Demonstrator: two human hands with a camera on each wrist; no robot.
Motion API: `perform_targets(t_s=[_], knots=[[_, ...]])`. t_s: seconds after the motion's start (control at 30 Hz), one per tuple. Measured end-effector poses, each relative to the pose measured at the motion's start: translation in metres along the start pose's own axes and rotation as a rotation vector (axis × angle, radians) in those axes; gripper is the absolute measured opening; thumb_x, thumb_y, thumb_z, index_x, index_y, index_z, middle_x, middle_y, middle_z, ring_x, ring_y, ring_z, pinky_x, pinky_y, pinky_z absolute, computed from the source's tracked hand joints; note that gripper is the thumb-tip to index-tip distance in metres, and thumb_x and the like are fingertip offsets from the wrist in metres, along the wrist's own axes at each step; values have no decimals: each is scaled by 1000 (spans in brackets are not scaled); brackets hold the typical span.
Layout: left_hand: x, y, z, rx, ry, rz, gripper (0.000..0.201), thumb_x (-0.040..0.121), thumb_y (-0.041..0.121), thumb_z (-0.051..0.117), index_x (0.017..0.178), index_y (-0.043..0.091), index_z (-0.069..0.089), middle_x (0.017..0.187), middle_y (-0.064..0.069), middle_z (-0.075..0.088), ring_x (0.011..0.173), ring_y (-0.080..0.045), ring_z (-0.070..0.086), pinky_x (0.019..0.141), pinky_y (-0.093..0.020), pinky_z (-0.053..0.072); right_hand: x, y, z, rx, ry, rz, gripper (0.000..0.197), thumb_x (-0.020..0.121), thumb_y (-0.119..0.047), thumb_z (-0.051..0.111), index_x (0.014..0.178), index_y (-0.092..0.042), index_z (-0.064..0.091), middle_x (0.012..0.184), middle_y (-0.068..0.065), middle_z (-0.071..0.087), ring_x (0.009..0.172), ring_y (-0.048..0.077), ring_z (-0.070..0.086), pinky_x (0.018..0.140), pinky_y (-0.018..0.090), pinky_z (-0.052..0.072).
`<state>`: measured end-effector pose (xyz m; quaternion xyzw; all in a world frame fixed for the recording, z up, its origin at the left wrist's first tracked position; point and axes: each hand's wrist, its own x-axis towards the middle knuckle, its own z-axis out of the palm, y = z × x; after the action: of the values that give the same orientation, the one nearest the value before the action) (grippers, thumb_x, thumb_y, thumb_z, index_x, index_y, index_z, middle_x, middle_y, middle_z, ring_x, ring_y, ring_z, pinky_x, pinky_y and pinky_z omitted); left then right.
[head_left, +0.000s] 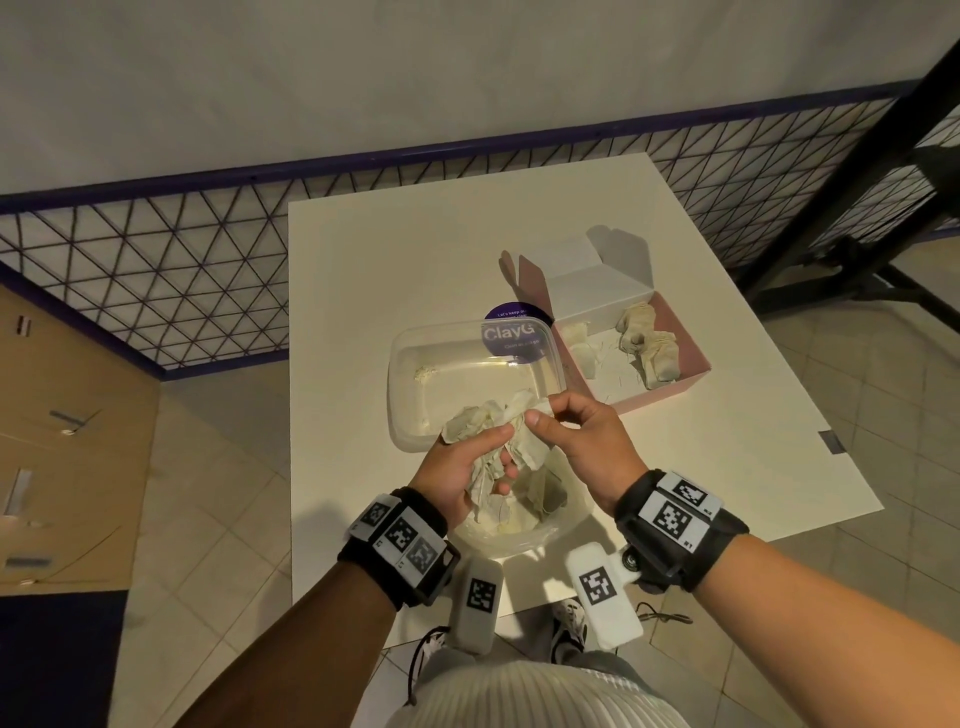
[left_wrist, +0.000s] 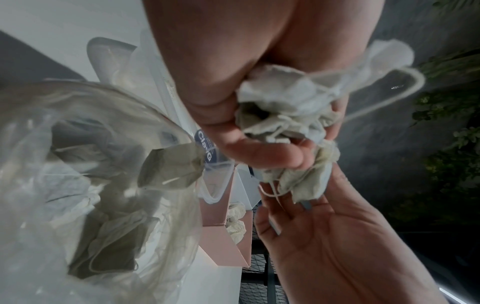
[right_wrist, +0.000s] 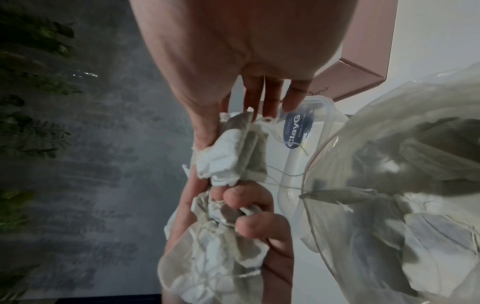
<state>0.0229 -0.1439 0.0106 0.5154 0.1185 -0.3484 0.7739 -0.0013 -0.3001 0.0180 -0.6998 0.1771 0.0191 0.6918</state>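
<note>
Holding tea bags (head_left: 480, 423), left hand (head_left: 454, 480) grips and right hand (head_left: 589, 441) pinches.

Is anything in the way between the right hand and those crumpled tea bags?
No, nothing visible is in the way. The right hand already pinches one tea bag at the top of the bunch of tea bags that the left hand holds. Only thin strings hang loose from the bunch.
</note>
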Motion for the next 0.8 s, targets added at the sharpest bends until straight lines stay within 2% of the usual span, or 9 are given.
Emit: perform_targets(t_s=[0.07,0.23,0.3,0.4,0.47,0.57,0.63,0.7,0.8], knots=[[-1,-1,0,-13,-21,-3,10,90,13,60,84,8,66,61,-7,54,48,-16,55,41,-24,44,1,0,0,23,-12,0,12,80,-14,72,79,-7,62,92,13,65,85,15,60,83,28,50],[-2,-1,3,-19,-53,-26,11,90,14,60,86,4,63,60,-8,55,46,-16,55,40,-23,45,2,-6,3,137,-120,32,12,84,-6,65,86,-11,54,79,11,59,75,16,58,74,24,50],[-1,-2,3,-31,-54,-32,10,89,14,60,88,4,63,61,-9,54,46,-16,55,40,-23,44,4,-6,3,188,-132,57,19,85,-1,62,99,-11,54,78,4,64,72,11,62,71,22,52],[0,-4,0,-10,-51,-2,9,88,13,63,86,4,64,63,-10,54,47,-16,55,40,-23,44,7,-6,0,187,-153,126,35,86,0,61,119,-11,53,91,6,64,79,12,63,71,21,53],[2,-7,-4,3,-49,29,13,84,17,66,83,4,63,65,-11,53,47,-18,54,41,-24,43,7,-6,-4,191,-165,181,26,86,0,60,112,-7,59,91,7,68,79,14,65,71,22,55],[3,-6,-7,-38,-44,31,14,82,18,65,91,8,67,69,-9,60,55,-20,59,43,-24,43,7,-5,-12,136,-145,198,9,85,0,62,92,-5,66,81,6,70,72,16,65,67,22,54],[4,-5,-11,-78,1,-20,17,87,17,53,94,8,67,74,-10,64,60,-21,62,46,-25,45,9,-4,-18,106,-116,167,8,84,0,63,87,-7,65,76,3,69,67,12,63,63,21,51],[5,-8,-22,-62,76,-14,23,89,8,44,88,8,67,85,-17,66,70,-25,66,55,-29,50,9,-4,-22,114,-122,152,10,84,0,62,87,-8,65,75,0,70,66,10,64,64,22,51],[10,-12,-29,-37,148,25,19,84,-4,50,81,14,58,98,-16,62,86,-22,63,74,-31,53,6,-4,-25,205,-206,179,18,84,2,60,97,-8,65,80,2,71,72,12,66,70,24,54]])
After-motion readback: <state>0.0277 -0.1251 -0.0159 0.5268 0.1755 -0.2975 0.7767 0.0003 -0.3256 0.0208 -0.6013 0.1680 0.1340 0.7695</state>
